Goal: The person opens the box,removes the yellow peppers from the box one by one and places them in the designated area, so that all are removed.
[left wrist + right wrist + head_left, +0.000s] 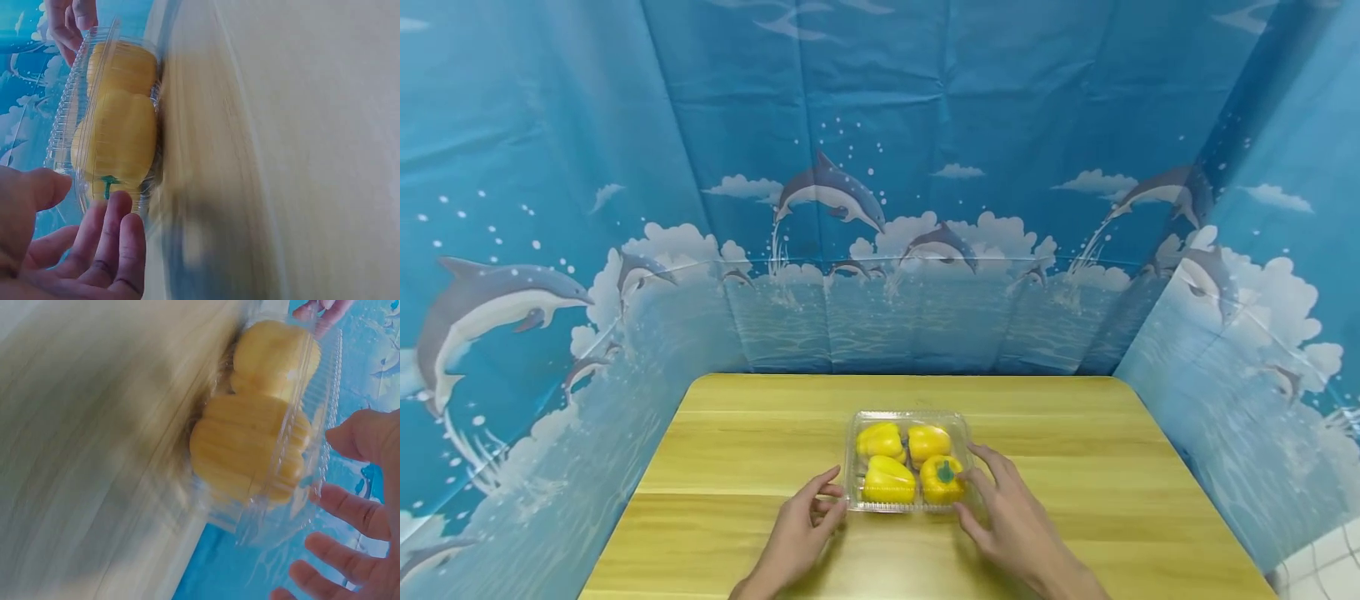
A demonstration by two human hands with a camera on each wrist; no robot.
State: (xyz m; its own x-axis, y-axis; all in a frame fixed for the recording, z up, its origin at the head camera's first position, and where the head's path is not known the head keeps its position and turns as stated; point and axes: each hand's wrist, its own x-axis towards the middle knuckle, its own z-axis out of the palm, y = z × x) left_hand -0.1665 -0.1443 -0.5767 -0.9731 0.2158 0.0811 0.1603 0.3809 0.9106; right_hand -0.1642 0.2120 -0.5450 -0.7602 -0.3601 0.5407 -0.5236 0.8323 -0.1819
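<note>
The left hand (pixel 801 525) and right hand (pixel 1018 517) sit apart, fingers loosely spread, at either side of a clear plastic box (pixel 906 414). Four yellow peppers (pixel 889 481) lie inside, beneath its transparent lid. The wood-grain surface (pixel 737 467) spreads around; behind hangs a blue dolphin-printed sheet (pixel 880 321).

Can't spot any readable text, labels, brands, numbers or signs tbh, not on the plastic box (pixel 910 417), the yellow peppers (pixel 888 481), the tabletop (pixel 745 425) or the dolphin backdrop (pixel 880 92).
</note>
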